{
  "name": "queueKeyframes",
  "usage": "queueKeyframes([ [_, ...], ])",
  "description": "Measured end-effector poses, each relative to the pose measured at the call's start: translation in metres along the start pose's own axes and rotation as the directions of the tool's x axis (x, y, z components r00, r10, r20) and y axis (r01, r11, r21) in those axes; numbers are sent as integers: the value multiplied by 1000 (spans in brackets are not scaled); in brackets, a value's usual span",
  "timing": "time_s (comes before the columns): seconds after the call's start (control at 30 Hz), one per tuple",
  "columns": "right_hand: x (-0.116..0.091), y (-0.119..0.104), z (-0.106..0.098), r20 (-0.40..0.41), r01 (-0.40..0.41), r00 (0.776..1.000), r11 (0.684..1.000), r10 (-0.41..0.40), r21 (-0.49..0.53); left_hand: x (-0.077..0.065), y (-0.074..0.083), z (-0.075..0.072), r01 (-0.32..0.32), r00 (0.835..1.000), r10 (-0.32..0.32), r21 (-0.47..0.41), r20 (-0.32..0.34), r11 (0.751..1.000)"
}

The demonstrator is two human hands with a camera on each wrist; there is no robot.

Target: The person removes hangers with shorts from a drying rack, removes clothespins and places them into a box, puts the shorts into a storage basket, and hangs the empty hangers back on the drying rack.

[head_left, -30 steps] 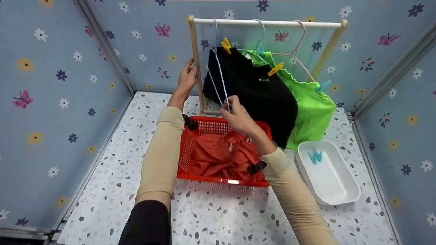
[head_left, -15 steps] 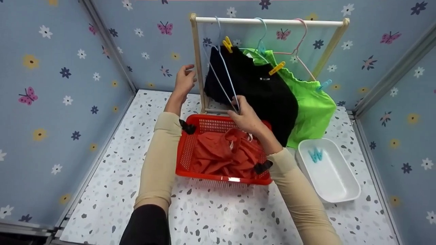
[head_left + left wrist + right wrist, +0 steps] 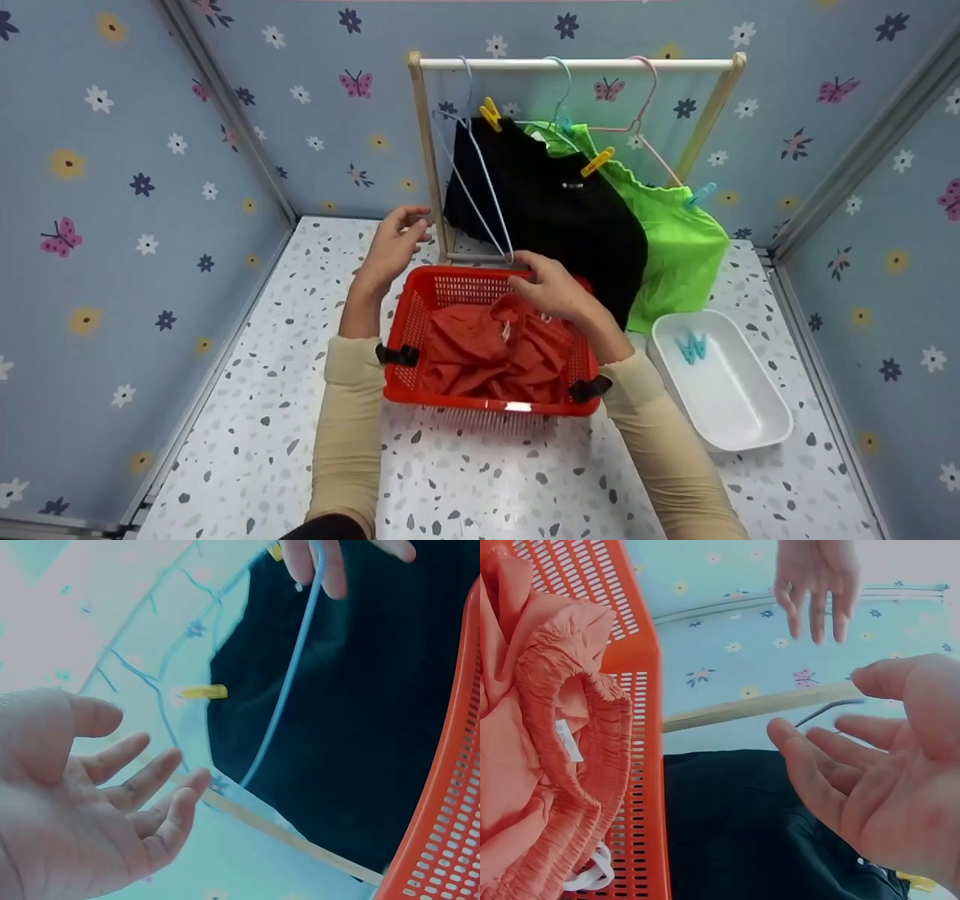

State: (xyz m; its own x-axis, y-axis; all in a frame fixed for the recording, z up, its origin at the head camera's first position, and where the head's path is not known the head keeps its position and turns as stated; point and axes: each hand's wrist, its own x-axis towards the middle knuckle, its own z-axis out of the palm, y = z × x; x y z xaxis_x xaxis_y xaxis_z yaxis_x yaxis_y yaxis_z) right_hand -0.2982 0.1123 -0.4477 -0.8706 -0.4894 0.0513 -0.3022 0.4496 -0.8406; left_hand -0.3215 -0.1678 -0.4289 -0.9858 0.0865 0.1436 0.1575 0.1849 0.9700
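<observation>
A light blue hanger (image 3: 489,187) hangs at the left end of the white rack bar (image 3: 517,65), bare of clothing, its lower corner tilted toward the basket. My right hand (image 3: 559,291) is at that corner; in the right wrist view its fingers are relaxed and spread from the thumb, not curled round the wire. Whether a fingertip still touches the wire, I cannot tell. My left hand (image 3: 391,244) hovers beside the rack's left post, palm up and fingers loose in the left wrist view, holding nothing. Below lies an orange-red elastic-waist garment (image 3: 469,341) in the red basket (image 3: 480,406).
Behind the hanger, a black garment (image 3: 555,217) hangs with yellow clothespins (image 3: 598,161). A lime green garment (image 3: 679,240) hangs further right, by a pink hanger (image 3: 660,156). At right stands a white tub (image 3: 739,397) holding teal clothespins (image 3: 691,348).
My left hand has left the rack post and come down toward me. The right hand pulled the hanger's corner toward the basket, and its pinch on the wire has loosened.
</observation>
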Motion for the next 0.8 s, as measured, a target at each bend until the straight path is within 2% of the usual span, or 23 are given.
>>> queueKeyframes([
  [0.1, -11, 1, -1, -8, -14, 1000, 1000, 14, -25, -31, 4, 3, -32, 999, 33, -29, 24, 999],
  [0.3, -35, 8, -3, -57, 28, 998, 998, -31, -59, -91, 25, 14, -97, 994, 100, -75, 46, 992],
  [0.33, -40, 10, -2, -54, 38, 998, 998, -41, -58, -98, 24, 16, -105, 993, 109, -89, 45, 991],
  [0.47, -60, 15, 4, -43, 60, 997, 998, -59, 12, -127, 17, 25, -131, 991, 134, -123, 21, 984],
  [0.53, -71, 18, 7, -51, 54, 997, 996, -50, 69, -137, 7, 30, -135, 990, 138, -138, 19, 981],
  [0.63, -87, 22, 9, -80, 27, 997, 986, -14, 164, -149, -8, 40, -125, 990, 134, -163, 44, 979],
  [0.8, -112, 17, 8, -147, -5, 988, 973, 41, 232, -166, -28, 59, -100, 988, 120, -192, 95, 976],
])
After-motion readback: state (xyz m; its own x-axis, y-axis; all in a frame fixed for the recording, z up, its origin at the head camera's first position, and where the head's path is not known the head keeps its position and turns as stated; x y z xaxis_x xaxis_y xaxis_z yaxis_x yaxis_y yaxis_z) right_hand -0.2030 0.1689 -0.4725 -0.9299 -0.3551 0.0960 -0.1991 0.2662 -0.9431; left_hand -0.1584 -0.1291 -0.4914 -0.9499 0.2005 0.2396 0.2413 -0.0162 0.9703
